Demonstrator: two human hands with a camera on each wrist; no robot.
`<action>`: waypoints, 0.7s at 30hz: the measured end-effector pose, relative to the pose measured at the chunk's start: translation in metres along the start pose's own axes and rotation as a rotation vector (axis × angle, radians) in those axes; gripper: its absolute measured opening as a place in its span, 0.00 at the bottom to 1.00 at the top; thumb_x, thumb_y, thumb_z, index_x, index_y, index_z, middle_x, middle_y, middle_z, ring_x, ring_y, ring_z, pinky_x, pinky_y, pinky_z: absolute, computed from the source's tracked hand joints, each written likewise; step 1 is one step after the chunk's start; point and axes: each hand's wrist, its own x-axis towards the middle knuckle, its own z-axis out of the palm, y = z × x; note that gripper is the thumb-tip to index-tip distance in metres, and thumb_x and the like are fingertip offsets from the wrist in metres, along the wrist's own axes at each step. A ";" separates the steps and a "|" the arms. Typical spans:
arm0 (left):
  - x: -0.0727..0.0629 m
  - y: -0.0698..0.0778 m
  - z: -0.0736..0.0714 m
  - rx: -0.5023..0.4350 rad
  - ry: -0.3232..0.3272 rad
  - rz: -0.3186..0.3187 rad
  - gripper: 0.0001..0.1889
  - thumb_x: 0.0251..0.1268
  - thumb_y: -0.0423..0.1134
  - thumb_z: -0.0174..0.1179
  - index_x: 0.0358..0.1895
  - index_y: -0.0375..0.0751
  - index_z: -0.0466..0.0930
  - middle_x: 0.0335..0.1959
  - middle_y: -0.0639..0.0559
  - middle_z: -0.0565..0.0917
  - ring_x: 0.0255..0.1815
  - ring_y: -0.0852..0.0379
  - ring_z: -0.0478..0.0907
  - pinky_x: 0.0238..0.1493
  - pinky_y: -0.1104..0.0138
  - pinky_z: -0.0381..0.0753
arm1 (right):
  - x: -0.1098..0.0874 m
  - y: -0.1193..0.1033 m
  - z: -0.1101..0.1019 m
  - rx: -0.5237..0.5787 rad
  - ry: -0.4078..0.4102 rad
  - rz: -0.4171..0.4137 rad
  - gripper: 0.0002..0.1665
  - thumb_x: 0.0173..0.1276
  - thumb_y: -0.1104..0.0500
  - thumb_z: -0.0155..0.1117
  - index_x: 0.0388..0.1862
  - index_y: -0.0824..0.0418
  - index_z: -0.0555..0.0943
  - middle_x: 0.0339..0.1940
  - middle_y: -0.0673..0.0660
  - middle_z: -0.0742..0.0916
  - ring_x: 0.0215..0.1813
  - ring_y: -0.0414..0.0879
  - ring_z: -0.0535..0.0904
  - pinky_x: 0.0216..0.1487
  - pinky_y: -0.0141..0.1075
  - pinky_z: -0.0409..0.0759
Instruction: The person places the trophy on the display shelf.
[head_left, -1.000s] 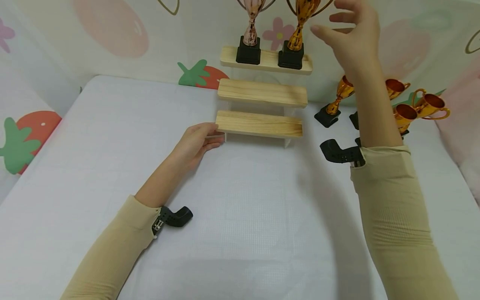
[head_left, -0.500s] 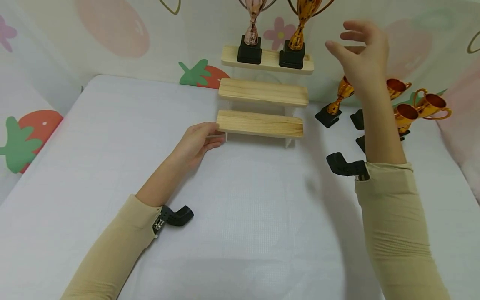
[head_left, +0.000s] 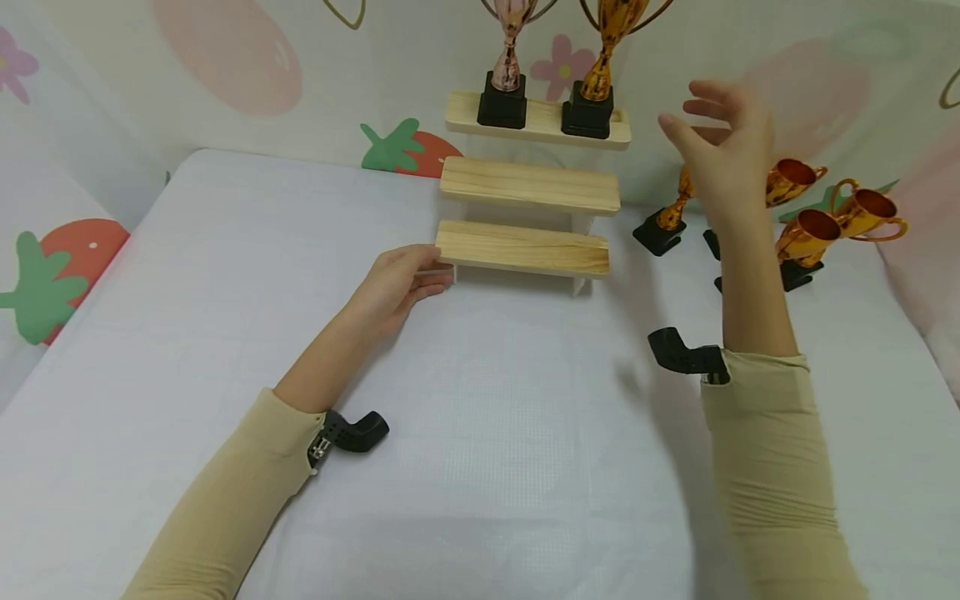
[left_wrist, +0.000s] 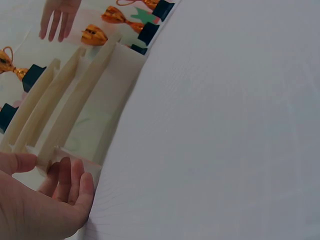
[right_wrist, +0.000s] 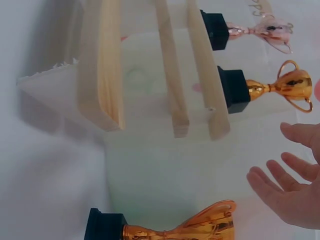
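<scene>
A three-tier wooden shelf stands on the white-covered table against the wall. My left hand holds the left end of its lowest board, thumb on top and fingers underneath; the left wrist view shows this hand close up. On the top board are a rose-gold trophy cup and, right of it, a gold trophy cup, both upright on black bases; their tops are cut off in the head view. My right hand is raised right of the shelf, fingers apart and holding nothing.
Several more gold trophy cups stand on the table at the right, partly behind my right forearm. One of them shows in the right wrist view. A patterned curtain hangs behind the table.
My right hand has moved back and down from beside the gold trophy on the top board, slightly to the right. The left hand keeps its hold on the shelf.
</scene>
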 end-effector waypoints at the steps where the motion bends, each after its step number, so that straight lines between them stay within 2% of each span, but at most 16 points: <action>1: 0.000 0.000 0.000 0.000 0.000 0.000 0.25 0.87 0.38 0.45 0.77 0.25 0.62 0.62 0.40 0.76 0.51 0.57 0.79 0.69 0.66 0.79 | -0.001 0.001 0.000 0.010 0.001 0.009 0.31 0.77 0.51 0.68 0.76 0.50 0.75 0.71 0.52 0.79 0.62 0.42 0.79 0.67 0.32 0.79; 10: -0.001 0.000 0.000 0.006 0.002 0.000 0.26 0.88 0.38 0.44 0.78 0.26 0.61 0.64 0.40 0.75 0.53 0.57 0.79 0.73 0.62 0.77 | -0.008 0.012 0.002 0.064 0.007 0.053 0.30 0.77 0.53 0.68 0.75 0.51 0.75 0.69 0.52 0.80 0.61 0.41 0.79 0.67 0.33 0.80; 17: -0.001 0.001 0.001 0.007 0.008 -0.004 0.26 0.88 0.38 0.44 0.78 0.26 0.62 0.65 0.40 0.74 0.53 0.56 0.79 0.74 0.62 0.76 | -0.013 0.024 0.003 0.082 0.021 0.040 0.29 0.78 0.53 0.67 0.75 0.54 0.76 0.65 0.51 0.81 0.57 0.39 0.76 0.60 0.32 0.80; 21: -0.002 0.001 0.001 0.006 0.003 -0.003 0.26 0.88 0.38 0.44 0.78 0.26 0.62 0.65 0.40 0.74 0.52 0.57 0.79 0.74 0.62 0.76 | -0.015 0.027 0.004 0.103 0.040 0.038 0.28 0.78 0.54 0.68 0.74 0.55 0.77 0.62 0.50 0.82 0.56 0.38 0.77 0.61 0.31 0.81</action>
